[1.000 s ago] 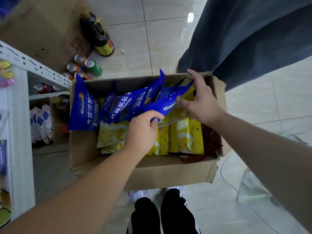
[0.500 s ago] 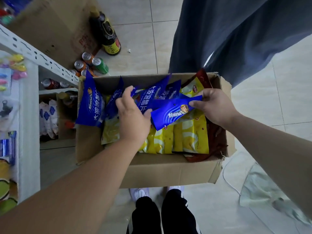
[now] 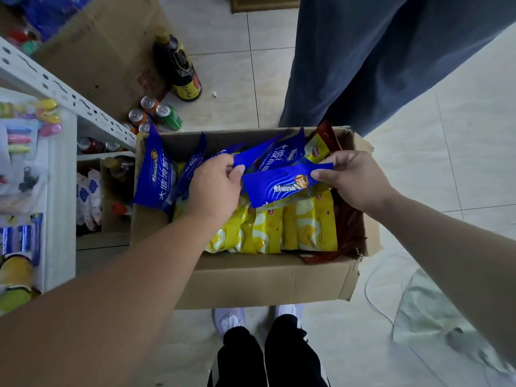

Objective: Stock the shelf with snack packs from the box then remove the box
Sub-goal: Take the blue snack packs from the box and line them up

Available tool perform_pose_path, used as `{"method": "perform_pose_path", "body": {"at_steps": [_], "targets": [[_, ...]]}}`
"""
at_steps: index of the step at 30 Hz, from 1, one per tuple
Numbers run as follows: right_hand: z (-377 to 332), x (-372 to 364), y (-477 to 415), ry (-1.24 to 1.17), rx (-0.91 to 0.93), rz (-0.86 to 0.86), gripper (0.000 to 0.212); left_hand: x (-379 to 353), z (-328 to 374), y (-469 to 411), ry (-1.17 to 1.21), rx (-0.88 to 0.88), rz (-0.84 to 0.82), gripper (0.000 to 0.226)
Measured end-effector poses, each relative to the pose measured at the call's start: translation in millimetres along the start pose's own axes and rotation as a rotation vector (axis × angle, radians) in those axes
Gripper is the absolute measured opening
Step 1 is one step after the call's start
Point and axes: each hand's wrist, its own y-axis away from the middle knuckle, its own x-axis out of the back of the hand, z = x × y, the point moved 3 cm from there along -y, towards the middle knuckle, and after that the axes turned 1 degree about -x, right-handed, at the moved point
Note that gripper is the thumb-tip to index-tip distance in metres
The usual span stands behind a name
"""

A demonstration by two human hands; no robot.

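At the far left stands the white shelf [image 3: 60, 191], loaded with small coloured goods (too blurred to name), and in its low bay sit white-and-blue packets [image 3: 89, 196]. Behind it on the tiled floor [image 3: 223, 65] are a large carton [image 3: 106, 51], a few cans [image 3: 150, 113] and a dark bottle [image 3: 183, 76]. The box [image 3: 265, 283] sits open on the floor just beside the shelf, in front of the person's white shoes [image 3: 229, 319]. Against its left wall a blue pack [image 3: 155, 177] stands upright, with more blue packs leaning behind the hands. The left hand [image 3: 215, 188] reaches in over the box's left half, thumb and fingers pinching the edge of the rear pack [image 3: 279, 153], a blue one tilted toward the far wall. Just to its right the front pack [image 3: 279, 185], also blue, is held above the box's contents, nearly level. The right hand [image 3: 354, 180] pinches its right end between thumb and fingers. Below both, yellow packs [image 3: 279, 227] lie in a row across the box's middle, and red packs [image 3: 349, 227] fill the strip along its right wall. Beyond the box stands another person in wide blue-grey trousers [image 3: 377, 65]. At the lower right a crumpled clear sheet [image 3: 435, 303] lies on the floor.
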Motion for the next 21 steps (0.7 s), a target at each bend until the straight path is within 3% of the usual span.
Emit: {"method": "perform_pose_path", "body": {"at_steps": [9,17,21], "targets": [[-72.2,27.8,54.2,-0.097,0.078,0.010,0.016,100.9,54.3,15.3,0.087,-0.005,0.032,0.018],[-206.4,61.8,144.8,-0.289,0.173,-0.140,0.021,258.0,140.0,52.5,0.226,-0.033,0.094,0.010],[-276.0,70.2,190.7,-0.311,0.260,-0.178,0.023,338.3,174.4,85.4,0.254,-0.052,0.200,0.013]]}}
